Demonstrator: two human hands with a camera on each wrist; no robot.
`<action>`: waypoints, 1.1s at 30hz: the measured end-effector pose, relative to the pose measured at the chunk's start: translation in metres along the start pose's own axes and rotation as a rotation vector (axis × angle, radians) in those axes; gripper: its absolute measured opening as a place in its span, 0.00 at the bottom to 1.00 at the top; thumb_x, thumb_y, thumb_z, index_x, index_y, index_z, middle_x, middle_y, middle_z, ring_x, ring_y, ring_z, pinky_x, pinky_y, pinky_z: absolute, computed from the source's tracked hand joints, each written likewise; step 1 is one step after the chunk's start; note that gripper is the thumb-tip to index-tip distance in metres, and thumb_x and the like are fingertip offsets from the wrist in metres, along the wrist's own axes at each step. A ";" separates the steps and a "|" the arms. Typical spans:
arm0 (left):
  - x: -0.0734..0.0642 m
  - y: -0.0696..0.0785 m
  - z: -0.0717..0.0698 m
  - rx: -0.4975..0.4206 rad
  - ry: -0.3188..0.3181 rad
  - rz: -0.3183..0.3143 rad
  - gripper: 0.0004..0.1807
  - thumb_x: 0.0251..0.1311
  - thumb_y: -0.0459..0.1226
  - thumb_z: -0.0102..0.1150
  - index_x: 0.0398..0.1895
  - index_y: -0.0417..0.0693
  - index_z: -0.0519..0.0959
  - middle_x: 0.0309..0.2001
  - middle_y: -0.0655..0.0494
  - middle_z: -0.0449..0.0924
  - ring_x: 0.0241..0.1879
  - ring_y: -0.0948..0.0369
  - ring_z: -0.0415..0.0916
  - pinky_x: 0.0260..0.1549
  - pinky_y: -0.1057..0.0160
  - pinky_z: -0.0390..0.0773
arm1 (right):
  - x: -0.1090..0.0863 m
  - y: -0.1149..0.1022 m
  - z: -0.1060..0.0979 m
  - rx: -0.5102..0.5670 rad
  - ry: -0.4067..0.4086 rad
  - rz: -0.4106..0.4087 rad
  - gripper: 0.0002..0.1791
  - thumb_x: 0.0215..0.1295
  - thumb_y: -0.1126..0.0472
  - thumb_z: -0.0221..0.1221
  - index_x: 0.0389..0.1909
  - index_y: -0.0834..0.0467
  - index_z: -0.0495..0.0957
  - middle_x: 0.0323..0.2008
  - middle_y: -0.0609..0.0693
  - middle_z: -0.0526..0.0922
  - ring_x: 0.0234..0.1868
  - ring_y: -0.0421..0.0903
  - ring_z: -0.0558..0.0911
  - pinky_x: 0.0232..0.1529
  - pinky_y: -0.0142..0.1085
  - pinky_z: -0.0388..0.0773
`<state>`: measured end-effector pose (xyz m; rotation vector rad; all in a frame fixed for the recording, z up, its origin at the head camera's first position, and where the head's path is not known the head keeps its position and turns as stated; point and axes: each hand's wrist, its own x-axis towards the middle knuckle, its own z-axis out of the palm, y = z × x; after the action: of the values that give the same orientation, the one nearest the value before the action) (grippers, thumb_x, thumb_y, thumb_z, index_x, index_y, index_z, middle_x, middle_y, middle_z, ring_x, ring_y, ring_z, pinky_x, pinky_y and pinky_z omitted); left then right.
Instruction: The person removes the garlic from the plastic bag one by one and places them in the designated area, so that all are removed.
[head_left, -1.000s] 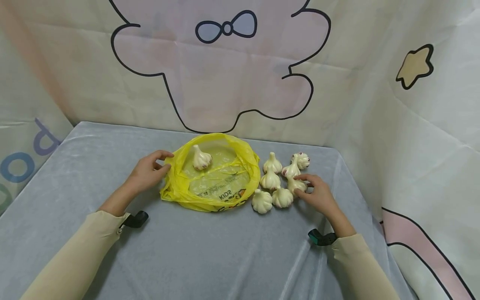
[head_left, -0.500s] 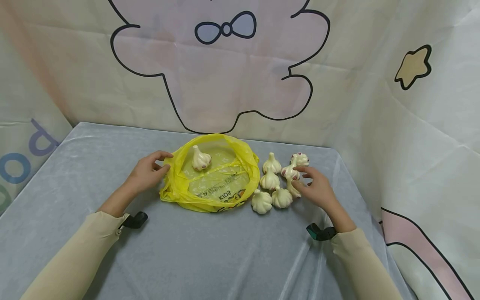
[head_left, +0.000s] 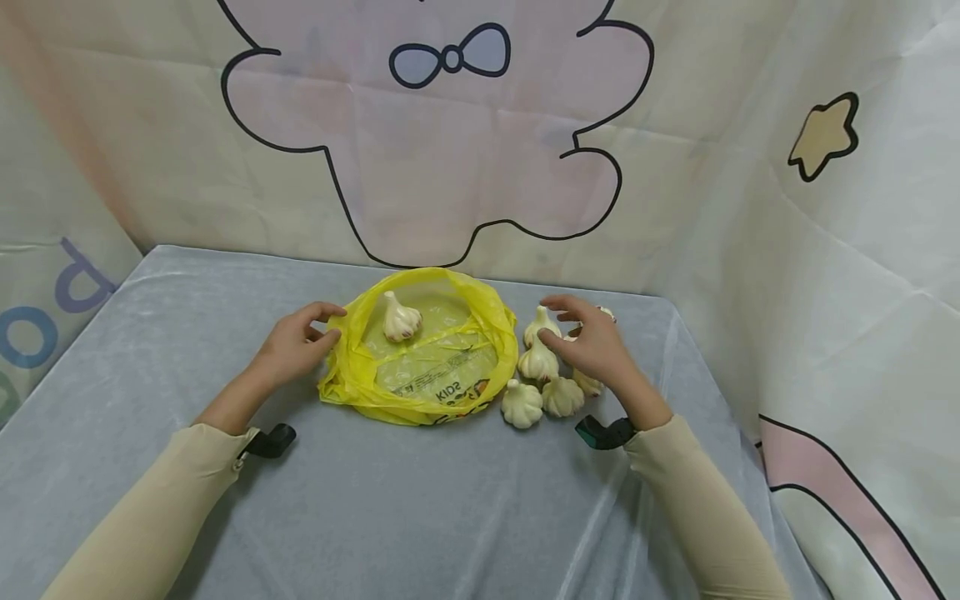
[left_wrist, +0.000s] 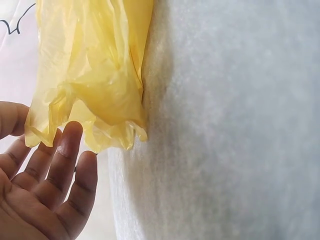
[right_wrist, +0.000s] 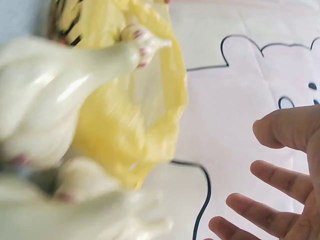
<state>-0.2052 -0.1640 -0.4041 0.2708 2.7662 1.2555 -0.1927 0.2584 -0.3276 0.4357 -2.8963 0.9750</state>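
A yellow plastic bag [head_left: 348,375] lies with its mouth spread wide, one garlic bulb [head_left: 402,317] inside. At its left rim is my left hand [head_left: 294,346], fingers loosely bent and fingertips right at the plastic; in the left wrist view the fingers [left_wrist: 65,155] overlap the bag's crumpled edge [left_wrist: 100,100]. Several garlic bulbs [head_left: 522,404] are grouped to the right of the bag. My right hand [head_left: 588,340] hovers over the back of this group, thumb and fingers parted around a bulb [head_left: 542,323]. From the right wrist, nothing shows between its spread fingers [right_wrist: 280,182].
Grey cloth [head_left: 420,517] covers the table. A printed fabric backdrop [head_left: 712,192] rises behind the table and along both sides. The bag sits close to the table's back edge. Black wrist cameras [head_left: 272,441] hang under both wrists.
My right hand has left the bulb at the group's right side and moved left and back, over the bulbs nearer the bag. The left hand stays in place.
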 end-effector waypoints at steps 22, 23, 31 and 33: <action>-0.002 0.004 0.000 -0.011 0.000 0.000 0.20 0.70 0.42 0.49 0.62 0.49 0.70 0.60 0.41 0.69 0.45 0.48 0.77 0.32 0.61 0.76 | 0.066 -0.083 0.053 0.113 -0.094 -0.151 0.23 0.62 0.53 0.62 0.59 0.49 0.74 0.59 0.53 0.77 0.55 0.54 0.79 0.51 0.49 0.78; -0.003 0.004 0.000 -0.010 0.000 -0.003 0.20 0.70 0.42 0.49 0.62 0.49 0.70 0.61 0.41 0.69 0.45 0.48 0.77 0.32 0.61 0.76 | 0.067 -0.086 0.057 0.120 -0.099 -0.154 0.22 0.62 0.53 0.62 0.58 0.49 0.74 0.59 0.53 0.76 0.55 0.54 0.79 0.51 0.49 0.78; -0.004 0.006 -0.002 -0.003 0.006 0.006 0.20 0.70 0.42 0.49 0.62 0.48 0.69 0.61 0.40 0.69 0.45 0.47 0.77 0.33 0.60 0.77 | 0.073 -0.104 0.092 0.171 -0.125 -0.166 0.22 0.63 0.57 0.60 0.58 0.54 0.74 0.60 0.53 0.74 0.58 0.54 0.77 0.55 0.44 0.77; -0.004 0.007 -0.003 -0.001 0.010 0.006 0.20 0.69 0.41 0.49 0.62 0.48 0.69 0.61 0.40 0.69 0.45 0.47 0.78 0.33 0.59 0.77 | 0.075 -0.106 0.101 0.190 -0.124 -0.140 0.23 0.63 0.57 0.60 0.59 0.55 0.73 0.60 0.54 0.75 0.58 0.56 0.77 0.55 0.45 0.76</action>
<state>-0.2005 -0.1624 -0.3966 0.2745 2.7752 1.2625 -0.2312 0.0982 -0.3358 0.7245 -2.8407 1.2467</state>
